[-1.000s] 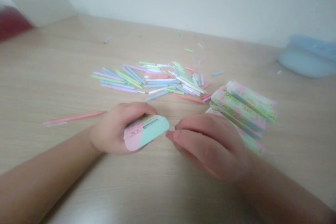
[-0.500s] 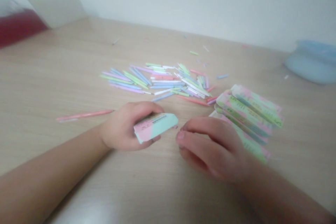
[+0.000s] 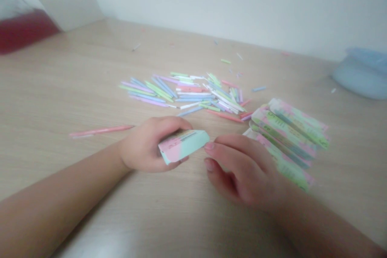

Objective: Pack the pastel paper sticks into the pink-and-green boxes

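My left hand (image 3: 151,145) is closed around a small pink and mint-green cardboard box (image 3: 184,147), tilted with its narrow side toward me; print on it is too blurred to read. At the box's right end is my right hand (image 3: 242,169). Its index fingertip is at the box's edge, touching or nearly so, while the thumb hangs apart below, and nothing shows between them. Beyond both hands lies a loose pile of slim pastel sticks (image 3: 193,96), like pens or refills, in blue, green, purple, white and coral.
Several similar pink and green boxes (image 3: 290,129) lie side by side right of my right hand. A coral pen-like stick (image 3: 102,130) rests at left. Small scraps dot the back of the table. A pale blue pouch (image 3: 361,74) sits far right, a dark red object (image 3: 27,30) far left.
My right thumb has parted from the index finger, and that finger has come to the box's end. The whole view has shifted slightly; the left hand keeps its hold.
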A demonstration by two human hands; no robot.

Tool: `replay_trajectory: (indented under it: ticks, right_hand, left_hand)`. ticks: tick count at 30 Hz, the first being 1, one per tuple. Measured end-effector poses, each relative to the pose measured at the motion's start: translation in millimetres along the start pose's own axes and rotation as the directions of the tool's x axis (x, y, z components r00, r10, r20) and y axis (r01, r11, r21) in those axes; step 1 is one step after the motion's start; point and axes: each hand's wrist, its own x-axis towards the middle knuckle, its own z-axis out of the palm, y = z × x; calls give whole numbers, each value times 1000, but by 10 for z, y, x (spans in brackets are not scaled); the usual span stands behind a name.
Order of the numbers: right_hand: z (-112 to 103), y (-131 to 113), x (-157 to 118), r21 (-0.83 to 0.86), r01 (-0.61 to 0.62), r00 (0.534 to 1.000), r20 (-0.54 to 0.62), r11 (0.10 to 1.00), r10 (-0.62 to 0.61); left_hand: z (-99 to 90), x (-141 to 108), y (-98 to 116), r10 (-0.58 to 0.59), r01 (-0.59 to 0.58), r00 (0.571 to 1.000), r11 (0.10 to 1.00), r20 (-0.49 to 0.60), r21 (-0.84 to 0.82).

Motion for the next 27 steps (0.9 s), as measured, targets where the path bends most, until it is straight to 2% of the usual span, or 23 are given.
replay_trajectory:
  ticks: [10, 15, 19, 27]
  right_hand:
    - [33, 6, -6, 64, -30, 998, -57, 998, 34]
    - [30, -18, 6, 54, -54, 998, -17, 997, 55]
    - [12, -10, 19, 58, -29, 998, 55, 998, 26]
    - [-13, -20, 41, 68, -11, 993, 116, 998, 3]
  left_hand:
    - [4, -3, -3, 5, -5, 1000, 1000, 2, -13]
    - [-2, 5, -3, -4, 4, 1000, 1000, 19, -19]
    - [5, -2, -2, -16, 16, 999, 1000, 31, -13]
    - [12, -6, 7, 2, -3, 999, 999, 47, 33]
